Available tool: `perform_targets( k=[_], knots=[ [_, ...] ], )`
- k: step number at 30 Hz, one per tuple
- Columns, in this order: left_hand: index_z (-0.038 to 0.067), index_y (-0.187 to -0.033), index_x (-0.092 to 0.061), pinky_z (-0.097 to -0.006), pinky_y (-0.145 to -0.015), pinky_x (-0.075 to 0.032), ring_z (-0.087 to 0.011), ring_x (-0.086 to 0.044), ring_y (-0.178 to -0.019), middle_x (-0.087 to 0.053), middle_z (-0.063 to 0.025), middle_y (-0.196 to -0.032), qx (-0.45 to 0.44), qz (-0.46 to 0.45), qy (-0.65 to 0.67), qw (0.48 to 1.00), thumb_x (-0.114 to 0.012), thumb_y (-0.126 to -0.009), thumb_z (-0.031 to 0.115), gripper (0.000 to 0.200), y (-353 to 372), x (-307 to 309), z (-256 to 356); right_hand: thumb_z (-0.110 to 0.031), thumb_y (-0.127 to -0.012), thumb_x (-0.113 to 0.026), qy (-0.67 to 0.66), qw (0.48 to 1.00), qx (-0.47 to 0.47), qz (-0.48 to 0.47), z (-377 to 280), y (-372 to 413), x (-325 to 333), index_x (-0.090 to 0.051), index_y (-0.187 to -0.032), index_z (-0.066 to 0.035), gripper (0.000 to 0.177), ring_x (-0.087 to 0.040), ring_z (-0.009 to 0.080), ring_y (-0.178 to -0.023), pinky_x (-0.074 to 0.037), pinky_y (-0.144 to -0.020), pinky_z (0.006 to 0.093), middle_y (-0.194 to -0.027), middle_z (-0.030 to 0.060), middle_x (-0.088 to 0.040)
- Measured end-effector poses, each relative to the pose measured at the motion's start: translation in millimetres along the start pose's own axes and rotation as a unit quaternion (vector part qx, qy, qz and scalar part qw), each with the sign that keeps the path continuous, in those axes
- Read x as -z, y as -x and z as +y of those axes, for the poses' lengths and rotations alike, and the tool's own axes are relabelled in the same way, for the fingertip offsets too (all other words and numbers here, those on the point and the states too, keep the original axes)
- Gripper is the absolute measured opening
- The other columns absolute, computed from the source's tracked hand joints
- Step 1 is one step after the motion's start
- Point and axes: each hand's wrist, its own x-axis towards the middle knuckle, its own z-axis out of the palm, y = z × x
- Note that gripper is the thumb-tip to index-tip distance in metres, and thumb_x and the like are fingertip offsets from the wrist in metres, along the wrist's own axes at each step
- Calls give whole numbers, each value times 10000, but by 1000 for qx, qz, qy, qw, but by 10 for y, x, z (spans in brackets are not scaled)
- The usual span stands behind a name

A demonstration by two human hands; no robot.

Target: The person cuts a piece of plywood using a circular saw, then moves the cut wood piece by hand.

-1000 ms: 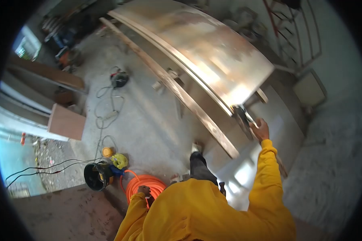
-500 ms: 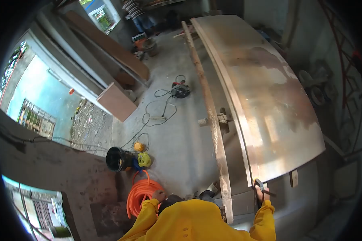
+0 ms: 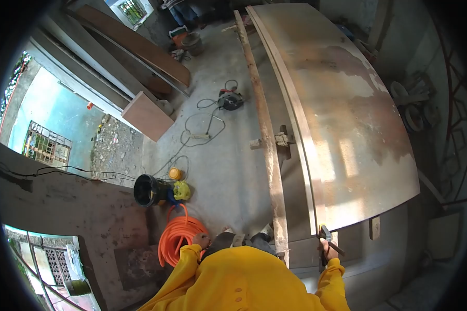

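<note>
My right hand [image 3: 329,249] is closed on a black clamp [image 3: 325,233] with a yellow tip, held at the near left corner of a large plywood panel [image 3: 355,176]. A pale wood strip [image 3: 296,116] runs along the panel's left edge, and the clamp is against its near end. My left hand [image 3: 202,240] hangs low beside my leg, fingers curled, with nothing visible in it. Just left of that hand lies a coil of orange hose [image 3: 177,239] on the floor.
A long rough timber [image 3: 264,122] runs left of the panel. A corded power saw [image 3: 230,99] lies on the concrete floor. A black bucket [image 3: 148,191], yellow container [image 3: 175,173] and yellow bag [image 3: 181,191] stand left. Boards [image 3: 148,116] lean by the opening. A person [image 3: 181,13] stands far back.
The view has tilted and shifted, so the room sits higher in the picture. My right hand stays at the panel's corner with the clamp; my left hand remains beside the hose.
</note>
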Motion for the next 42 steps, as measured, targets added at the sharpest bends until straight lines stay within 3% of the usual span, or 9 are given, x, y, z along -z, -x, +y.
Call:
perform_targets(
  k=[1, 3, 11, 15, 18, 26, 32, 39, 42],
  knots=[
    [43, -829, -697, -357, -674, -540, -262, -675, -664, -679, -148, -730, 2, -8, -1, 1000, -623, -734, 209, 205, -46, -34, -67, -306, -840, -582, -6, 1000, 4, -13, -40, 15, 8, -579, -1033, 41, 397, -629, 204, -650, -518, -646, 337, -749, 111, -611],
    [46, -822, -696, -358, -710, -532, -262, -678, -726, -682, -150, -747, -118, 56, -112, 985, -621, -736, 209, 199, -54, -105, -172, -437, -818, -563, -1, 1000, 24, 11, 21, -13, -9, -666, -761, 18, 470, -646, 227, -644, -498, -641, 340, -679, 139, -668],
    [52, -787, -698, -353, -719, -516, -272, -673, -763, -684, -146, -762, -117, 73, -116, 984, -607, -741, 195, 176, -26, -130, -197, -381, -823, -587, -11, 1000, 4, -8, 228, -102, 14, -616, -754, -6, 382, -598, 193, -600, -478, -612, 332, -623, 94, -604],
    [47, -782, -692, -338, -707, -514, -247, -671, -742, -681, -126, -737, -122, 52, -97, 986, -583, -747, 173, 170, 129, -95, -103, -373, -814, -614, -85, 996, 8, -20, 133, -60, -15, -610, -845, -3, 371, -574, 183, -575, -471, -582, 315, -637, 77, -584],
    [45, -782, -691, -330, -702, -515, -228, -668, -724, -679, -110, -724, -122, 37, -87, 988, -572, -752, 166, 172, 55, -109, -228, -409, -794, -635, -36, 999, 3, -11, 6, -8, -2, -604, -900, -5, 419, -576, 175, -590, -467, -565, 322, -654, 73, -588],
    [19, -849, -677, -303, -631, -522, -164, -645, -630, -680, -91, -725, -98, 8, -18, 995, -555, -806, 145, 181, 121, -27, -227, -432, -801, -635, -20, 1000, -10, -7, -187, 95, 5, -604, -792, -29, 405, -552, 161, -566, -446, -549, 314, -631, 65, -584],
    [-22, -923, -630, -339, -619, -535, -199, -657, -707, -673, -130, -840, -105, -13, -42, 993, -560, -884, 135, 176, 24, -17, -301, -464, -804, -624, 12, 1000, -20, 2, -186, 76, 0, -606, -771, -31, 435, -574, 169, -593, -456, -571, 313, -634, 72, -592],
    [-23, -929, -633, -333, -630, -535, -203, -666, -736, -676, -135, -849, -99, -30, -37, 994, -560, -889, 153, 194, 80, -6, -276, -465, -801, -616, 6, 1000, -26, 11, -188, 91, -6, -594, -726, -30, 442, -550, 169, -570, -446, -559, 316, -620, 75, -582],
    [-8, -876, -651, -312, -608, -518, -177, -649, -667, -678, -104, -763, -114, -3, -61, 992, -552, -825, 117, 167, 131, 1, -244, -471, -803, -610, 15, 1000, -21, 6, -155, 72, 2, -592, -732, -26, 451, -547, 167, -568, -441, -554, 315, -617, 74, -579]
  ],
)
